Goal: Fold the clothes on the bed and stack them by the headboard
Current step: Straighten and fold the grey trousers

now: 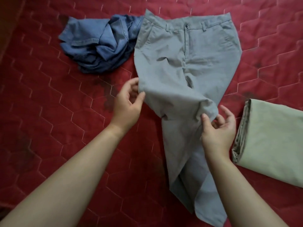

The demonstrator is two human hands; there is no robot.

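Grey trousers [177,63] lie front-up on the red quilted bed [49,104], waistband at the far side, legs running toward me. My left hand [129,102] pinches the left outer edge of the trousers at thigh height. My right hand [218,126] pinches a raised fold of the cloth on the right side, thumb on top. A crumpled blue denim garment [101,45] lies at the far left, touching the trousers' waist. A folded beige garment [268,141] lies flat at the right.
Bare red quilt stretches left of my arms and along the far edge above the clothes. No headboard is in view.
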